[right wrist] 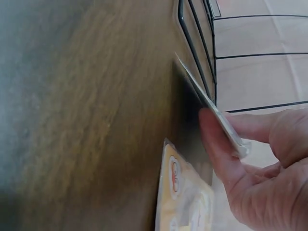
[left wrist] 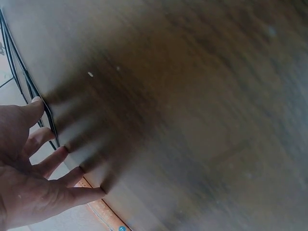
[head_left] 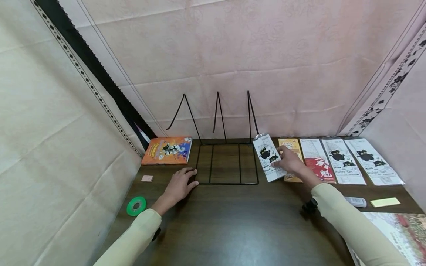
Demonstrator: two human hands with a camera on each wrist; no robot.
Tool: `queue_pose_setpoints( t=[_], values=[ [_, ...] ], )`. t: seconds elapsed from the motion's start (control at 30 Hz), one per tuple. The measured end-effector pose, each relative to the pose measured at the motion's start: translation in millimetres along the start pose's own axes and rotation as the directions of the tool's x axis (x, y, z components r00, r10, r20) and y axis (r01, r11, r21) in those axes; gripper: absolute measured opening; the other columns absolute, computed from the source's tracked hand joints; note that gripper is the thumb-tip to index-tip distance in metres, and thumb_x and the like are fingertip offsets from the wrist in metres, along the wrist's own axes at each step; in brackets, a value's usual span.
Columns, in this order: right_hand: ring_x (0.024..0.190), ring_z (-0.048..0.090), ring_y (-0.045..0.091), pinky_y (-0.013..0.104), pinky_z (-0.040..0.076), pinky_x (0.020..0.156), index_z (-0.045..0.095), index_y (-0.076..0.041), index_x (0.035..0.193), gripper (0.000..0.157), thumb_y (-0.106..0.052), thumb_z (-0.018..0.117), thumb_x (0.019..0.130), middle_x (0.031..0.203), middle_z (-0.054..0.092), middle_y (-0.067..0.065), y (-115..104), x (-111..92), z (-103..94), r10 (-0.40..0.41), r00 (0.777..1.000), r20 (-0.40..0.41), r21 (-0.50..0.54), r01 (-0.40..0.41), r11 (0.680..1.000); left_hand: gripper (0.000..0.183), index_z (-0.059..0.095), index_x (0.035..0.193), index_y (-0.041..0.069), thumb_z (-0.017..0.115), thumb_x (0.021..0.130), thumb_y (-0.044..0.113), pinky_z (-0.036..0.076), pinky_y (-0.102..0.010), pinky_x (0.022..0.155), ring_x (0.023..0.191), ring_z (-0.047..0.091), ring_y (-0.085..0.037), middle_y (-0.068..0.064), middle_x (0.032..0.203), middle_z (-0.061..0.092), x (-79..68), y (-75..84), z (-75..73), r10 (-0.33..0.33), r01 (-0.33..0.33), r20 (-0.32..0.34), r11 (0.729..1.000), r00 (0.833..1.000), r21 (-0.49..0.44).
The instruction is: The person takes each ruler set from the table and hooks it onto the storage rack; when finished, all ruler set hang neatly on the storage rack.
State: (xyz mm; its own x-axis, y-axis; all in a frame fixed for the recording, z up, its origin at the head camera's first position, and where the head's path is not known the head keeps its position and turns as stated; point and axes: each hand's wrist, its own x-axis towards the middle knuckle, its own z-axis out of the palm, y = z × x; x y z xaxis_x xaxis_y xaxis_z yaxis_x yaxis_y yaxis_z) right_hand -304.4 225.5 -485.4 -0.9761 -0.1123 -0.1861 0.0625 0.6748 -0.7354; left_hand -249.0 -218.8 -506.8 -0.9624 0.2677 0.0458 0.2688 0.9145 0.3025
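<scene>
A black wire rack [head_left: 210,183] with three upright bent prongs stands at the back middle of the dark wooden table. My left hand [head_left: 179,185] rests beside its left front corner, fingers spread, the tips touching the tabletop in the left wrist view. With my right hand [head_left: 288,161] I pinch a ruler set packet [head_left: 265,155], white with black cat pictures, between thumb and fingers. The packet tilts close by the rack's right side. In the right wrist view the packet [right wrist: 211,107] shows edge-on, raised over the table, near the rack's wires [right wrist: 192,43].
Right of the rack lie a yellow packet [head_left: 288,144], a white-and-red packet [head_left: 318,168] and two more ruler set packets [head_left: 344,168]. An orange book [head_left: 168,150], eraser [head_left: 147,178] and green tape roll [head_left: 136,206] lie left. Fabric walls [head_left: 249,48] surround the table.
</scene>
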Motion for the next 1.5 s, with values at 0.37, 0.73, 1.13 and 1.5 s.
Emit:
queue_pose_setpoints(
  t=[0.37, 0.73, 1.13, 1.5],
  values=[
    [0.083, 0.064, 0.026, 0.03, 0.05, 0.065, 0.043, -0.002, 0.134, 0.057, -0.017, 0.068, 0.086, 0.108, 0.063, 0.024, -13, -30, -9.3, -0.075, 0.995, -0.066, -0.079, 0.069, 0.994, 0.048, 0.055, 0.137, 0.018, 0.061, 0.094, 0.037, 0.03, -0.069, 0.105, 0.135, 0.042, -0.04, -0.011, 0.145, 0.047, -1.9, 2.1, -1.5, -0.002, 0.002, 0.004, 1.0, 1.0, -0.01],
    [0.103, 0.06, 0.037, 0.041, 0.048, 0.076, 0.047, -0.014, 0.133, 0.053, -0.025, 0.068, 0.086, 0.117, 0.061, 0.022, -27, -63, -23.5, -0.141, 0.985, -0.103, -0.161, 0.123, 0.979, 0.048, 0.054, 0.138, 0.019, 0.06, 0.094, 0.038, 0.03, -0.067, 0.107, 0.135, 0.041, -0.039, -0.011, 0.145, 0.046, 0.0, -0.3, -0.8, -0.006, 0.006, 0.006, 1.0, 1.0, -0.011],
    [0.081, 0.064, 0.02, 0.031, 0.051, 0.062, 0.055, -0.031, 0.127, 0.047, -0.016, 0.071, 0.086, 0.106, 0.066, 0.007, -50, -73, -12.0, -0.352, 0.927, -0.128, -0.071, 0.345, 0.936, 0.048, 0.053, 0.139, 0.02, 0.059, 0.095, 0.039, 0.028, -0.066, 0.109, 0.136, 0.04, -0.039, -0.01, 0.146, 0.046, -0.5, 0.3, 0.3, -0.01, 0.01, 0.015, 1.0, 1.0, -0.009],
    [0.099, 0.066, 0.016, 0.037, 0.052, 0.082, 0.058, -0.035, 0.12, 0.044, -0.011, 0.07, 0.085, 0.107, 0.071, -0.006, -84, -76, 11.1, -0.465, 0.859, -0.216, -0.009, 0.475, 0.88, 0.046, 0.055, 0.136, 0.017, 0.06, 0.094, 0.036, 0.03, -0.068, 0.106, 0.134, 0.042, -0.041, -0.012, 0.145, 0.047, -3.1, 2.2, -0.6, 0.008, -0.008, -0.01, 1.0, 1.0, -0.015]
  ],
)
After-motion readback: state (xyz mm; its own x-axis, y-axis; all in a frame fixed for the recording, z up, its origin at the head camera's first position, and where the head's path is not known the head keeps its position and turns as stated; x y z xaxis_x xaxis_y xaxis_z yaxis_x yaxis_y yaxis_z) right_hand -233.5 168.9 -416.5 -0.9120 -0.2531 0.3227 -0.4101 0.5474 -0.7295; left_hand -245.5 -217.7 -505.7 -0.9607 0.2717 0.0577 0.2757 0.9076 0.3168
